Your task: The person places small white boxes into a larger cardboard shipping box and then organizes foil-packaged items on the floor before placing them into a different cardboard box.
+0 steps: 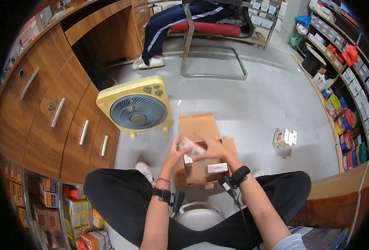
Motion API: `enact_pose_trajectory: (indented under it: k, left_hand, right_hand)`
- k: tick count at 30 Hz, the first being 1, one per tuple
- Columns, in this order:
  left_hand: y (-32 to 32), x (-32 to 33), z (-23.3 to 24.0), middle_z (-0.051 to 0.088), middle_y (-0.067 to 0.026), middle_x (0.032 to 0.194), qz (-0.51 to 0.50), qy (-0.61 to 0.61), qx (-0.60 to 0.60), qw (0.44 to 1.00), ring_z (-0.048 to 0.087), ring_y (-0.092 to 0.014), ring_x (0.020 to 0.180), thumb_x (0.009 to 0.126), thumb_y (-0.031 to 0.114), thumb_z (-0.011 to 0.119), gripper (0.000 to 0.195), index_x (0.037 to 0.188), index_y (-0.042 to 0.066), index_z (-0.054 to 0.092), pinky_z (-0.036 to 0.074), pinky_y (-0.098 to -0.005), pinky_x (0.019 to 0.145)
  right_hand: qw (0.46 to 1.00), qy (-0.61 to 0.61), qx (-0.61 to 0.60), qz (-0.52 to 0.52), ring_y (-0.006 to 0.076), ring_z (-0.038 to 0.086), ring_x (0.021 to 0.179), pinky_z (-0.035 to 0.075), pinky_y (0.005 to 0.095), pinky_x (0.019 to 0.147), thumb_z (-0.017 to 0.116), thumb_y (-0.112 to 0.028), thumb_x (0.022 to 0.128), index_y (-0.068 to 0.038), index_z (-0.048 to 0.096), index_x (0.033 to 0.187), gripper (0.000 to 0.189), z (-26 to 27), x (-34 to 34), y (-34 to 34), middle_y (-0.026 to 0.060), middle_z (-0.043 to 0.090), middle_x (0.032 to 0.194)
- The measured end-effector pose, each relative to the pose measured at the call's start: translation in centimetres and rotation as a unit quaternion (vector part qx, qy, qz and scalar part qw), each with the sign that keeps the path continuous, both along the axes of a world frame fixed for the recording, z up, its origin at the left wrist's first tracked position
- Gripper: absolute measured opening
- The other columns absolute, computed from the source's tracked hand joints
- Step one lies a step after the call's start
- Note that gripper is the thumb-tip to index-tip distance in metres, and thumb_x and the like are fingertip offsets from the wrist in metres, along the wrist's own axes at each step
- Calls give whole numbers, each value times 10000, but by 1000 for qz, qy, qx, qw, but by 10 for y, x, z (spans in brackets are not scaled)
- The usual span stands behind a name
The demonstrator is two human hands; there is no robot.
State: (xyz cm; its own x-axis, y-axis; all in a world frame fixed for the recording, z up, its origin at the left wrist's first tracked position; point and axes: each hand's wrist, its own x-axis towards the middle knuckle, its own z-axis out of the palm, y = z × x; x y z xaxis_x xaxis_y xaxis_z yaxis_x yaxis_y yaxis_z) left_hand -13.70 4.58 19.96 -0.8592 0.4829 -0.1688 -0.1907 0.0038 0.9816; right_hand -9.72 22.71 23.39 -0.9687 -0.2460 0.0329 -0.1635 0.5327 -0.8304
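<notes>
My left hand point(175, 153) grips a small white printed carton point(191, 147) above an open cardboard box point(200, 126) on the floor. Close by on the right, my right hand point(214, 148) has its fingers spread near the carton's other end; whether they touch it is unclear. Inside the box, a white Siemens carton point(217, 168) lies at the near right, and part of another white carton point(187, 160) shows at the left. My hands hide some of the box's inside.
A yellow box fan point(134, 106) stands left of the box, beside wooden drawers point(56, 115). Small cartons point(284, 138) stand on the floor to the right. Beyond them are shelves with wire coils point(346, 122). Ahead, a person sits on a red metal-framed chair point(203, 28).
</notes>
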Motion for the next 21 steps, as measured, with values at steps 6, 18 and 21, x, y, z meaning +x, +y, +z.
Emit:
enact_pose_trajectory:
  k: [6,18,21]
  left_hand:
    - [-9,-4,0,470,-44,1112,160,-205,161,952,462,-188,1009,800,376,523,493,1225,172,379,388,-316,857]
    - [-11,-4,-12,491,-69,1084,106,-269,260,921,489,-210,961,800,377,528,421,1151,153,468,399,-324,866]
    - [-9,-5,-17,492,-90,1066,120,-264,246,925,488,-220,954,792,386,537,432,1111,102,475,407,-329,857]
  right_hand:
    - [954,228,170,-96,243,462,1020,273,451,933,746,-350,513,-134,484,1104,681,7,-2,-1,64,540,1038]
    - [963,215,105,-123,282,518,824,419,349,711,691,-156,545,-40,541,800,318,2,-3,-9,105,561,837]
    - [954,244,103,-143,276,519,789,410,367,685,710,-201,538,-61,551,845,373,-1,-2,-10,94,560,808]
